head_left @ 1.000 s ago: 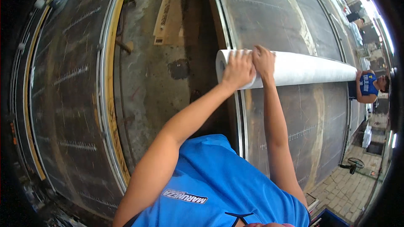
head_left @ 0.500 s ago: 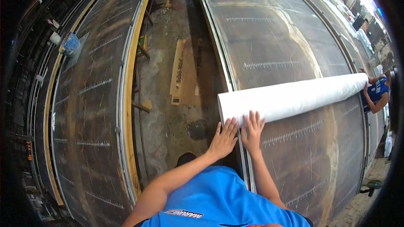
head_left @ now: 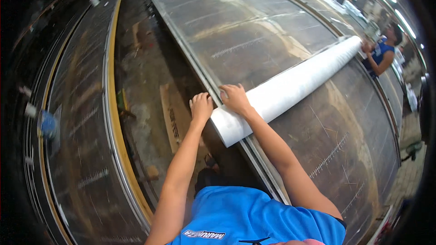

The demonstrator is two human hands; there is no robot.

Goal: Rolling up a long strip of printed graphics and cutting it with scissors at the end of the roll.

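A long white roll of sheet material (head_left: pixel 295 90) lies slantwise across the dark table, its near end sticking out past the metal edge rail. My right hand (head_left: pixel 234 98) reaches over the roll close to this end, with bent fingers closed at its far side. My left hand (head_left: pixel 201 107) is at the left of the roll's end, fingers curled against it; the fingertips of both hands are partly hidden. At the roll's far end, a co-worker in a blue sleeveless top (head_left: pixel 381 59) has hands near it.
The roll rests on a long dark table (head_left: pixel 313 131) with white tick marks and scratches. Left of it runs an aisle with flattened cardboard (head_left: pixel 169 118) on the floor. Beyond the aisle stands another long table (head_left: pixel 86 131) with a yellow edge, a blue container (head_left: pixel 47 124) at its far side.
My hands have gone from lying flat on the roll's near side to curling at its far side. The roll now slants more in view, and my view has turned.
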